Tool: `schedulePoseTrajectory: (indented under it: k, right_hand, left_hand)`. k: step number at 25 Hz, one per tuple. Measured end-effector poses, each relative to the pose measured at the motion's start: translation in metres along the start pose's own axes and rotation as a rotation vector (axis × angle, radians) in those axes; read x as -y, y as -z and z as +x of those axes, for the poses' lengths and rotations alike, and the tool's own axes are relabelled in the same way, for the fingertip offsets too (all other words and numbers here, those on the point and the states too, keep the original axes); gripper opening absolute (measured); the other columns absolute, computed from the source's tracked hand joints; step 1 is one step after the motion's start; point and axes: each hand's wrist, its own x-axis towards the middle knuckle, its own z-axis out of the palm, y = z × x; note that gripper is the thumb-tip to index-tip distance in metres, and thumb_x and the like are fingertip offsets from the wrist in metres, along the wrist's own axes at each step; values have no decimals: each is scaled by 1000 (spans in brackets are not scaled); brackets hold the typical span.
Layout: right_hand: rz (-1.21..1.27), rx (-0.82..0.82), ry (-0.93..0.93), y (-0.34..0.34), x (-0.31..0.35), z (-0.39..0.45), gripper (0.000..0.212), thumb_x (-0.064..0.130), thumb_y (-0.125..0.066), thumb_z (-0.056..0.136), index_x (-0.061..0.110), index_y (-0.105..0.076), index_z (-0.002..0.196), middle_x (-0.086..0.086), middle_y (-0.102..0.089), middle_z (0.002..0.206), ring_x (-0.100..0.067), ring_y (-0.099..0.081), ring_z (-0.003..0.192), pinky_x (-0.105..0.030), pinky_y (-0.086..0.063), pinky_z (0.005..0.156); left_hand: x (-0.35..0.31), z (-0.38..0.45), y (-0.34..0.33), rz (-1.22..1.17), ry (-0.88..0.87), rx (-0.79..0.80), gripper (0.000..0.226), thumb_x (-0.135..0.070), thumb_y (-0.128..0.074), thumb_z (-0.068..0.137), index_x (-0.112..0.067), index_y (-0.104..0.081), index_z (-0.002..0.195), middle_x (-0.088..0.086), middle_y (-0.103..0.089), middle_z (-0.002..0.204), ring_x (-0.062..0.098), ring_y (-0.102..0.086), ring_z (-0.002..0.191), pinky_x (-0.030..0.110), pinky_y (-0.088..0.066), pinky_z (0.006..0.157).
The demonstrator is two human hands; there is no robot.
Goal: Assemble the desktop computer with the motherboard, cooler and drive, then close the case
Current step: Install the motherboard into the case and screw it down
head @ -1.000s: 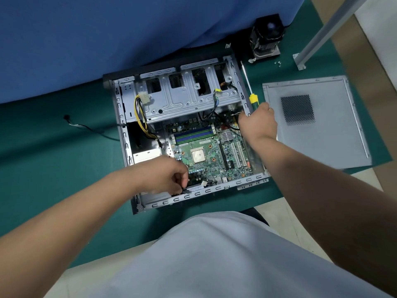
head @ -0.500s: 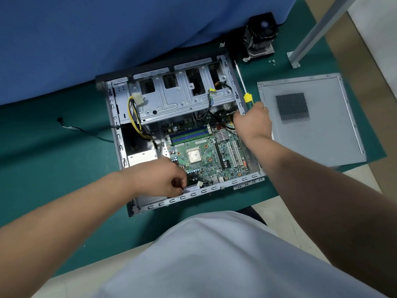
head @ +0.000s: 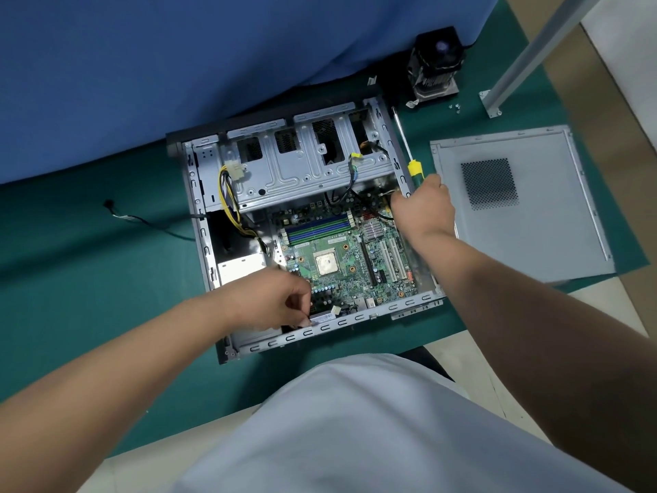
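— Motherboard [head: 341, 257] sits mid-frame inside the case [head: 309, 336]; anything different from a second ago?
— Barely. Left hand [head: 277, 304] still pinches something at its lower-left corner, right hand [head: 423, 208] still curled at the right wall. Seating continues.
— Cooler [head: 435, 62]?
— Upper right, unmounted. Both hands' fingertips hidden; drive not discernible.

The right hand [head: 423, 204] hides the screwdriver [head: 405, 144] handle; the left hand's [head: 273, 300] fingertips stay unclear.
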Motion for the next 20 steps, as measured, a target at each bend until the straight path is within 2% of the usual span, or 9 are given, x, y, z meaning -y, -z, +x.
schedulePoseTrajectory:
  k: [3,6,8,10,12,13,15,17,20]
  right_hand:
    - [1,3,-3,0,-1,-1,42,36,-61,90,8,-46,118,-13,-56,117,-28,-45,83,-31,-32,61]
    - [13,8,5,1,-1,-2,35,35,-63,89,15,-38,105,-11,-55,110,-28,-47,78,-26,-22,50]
    - [29,25,12,3,-2,-2,38,38,-64,89,18,-35,102,-10,-55,108,-27,-48,78,-26,-24,50]
    - [62,73,26,4,-4,-2,45,48,-66,90,16,-39,108,-8,-54,111,-25,-51,81,-29,-35,57]
    - [155,189,12,8,-8,3,68,67,-63,88,10,-44,121,-6,-53,113,-25,-55,91,-34,-44,69]
    - [218,248,-11,12,-11,8,76,75,-58,86,8,-46,122,-7,-55,112,-25,-57,93,-35,-45,71]
    - [316,310,-41,21,-22,24,73,81,-54,83,12,-51,108,-6,-60,102,-22,-60,88,-32,-42,65]
    - [396,320,-89,26,-34,46,65,77,-57,85,14,-53,97,1,-62,88,-18,-60,80,-31,-42,67]
    - [435,321,-120,26,-46,90,53,66,-63,89,13,-62,89,5,-56,67,-19,-51,63,-33,-41,66]
  left_hand:
    - [-1,-5,1,-124,4,-29,6,-31,-79,89,-32,-73,90,-23,-72,83,-6,-66,80,11,-51,72]
    - [-7,-2,11,-174,-18,-97,7,-27,-76,92,-33,-74,94,-22,-73,88,-4,-68,84,17,-55,79]
    - [-12,13,29,-125,-49,-280,8,-28,-70,95,-36,-72,97,-25,-71,94,-7,-65,91,14,-50,80]
    - [-18,36,54,-32,-88,-555,12,-28,-64,98,-34,-69,107,-25,-66,105,-7,-58,100,13,-42,87]
    - [-22,68,81,68,-120,-805,20,-27,-60,98,-27,-67,117,-12,-65,116,6,-53,114,21,-38,97]
    - [-20,86,95,126,-103,-873,25,-26,-60,98,-24,-64,123,-5,-63,125,14,-51,122,28,-38,103]
    - [-15,122,117,194,58,-898,41,-30,-60,98,-25,-55,139,3,-50,149,25,-40,141,43,-34,115]
    - [-9,148,122,209,272,-861,56,-43,-53,101,-30,-37,154,0,-25,167,23,-17,155,49,-20,122]
    - [-1,171,110,351,386,-923,64,-56,-36,102,-34,-22,159,-2,-12,171,19,-3,158,48,-4,126]
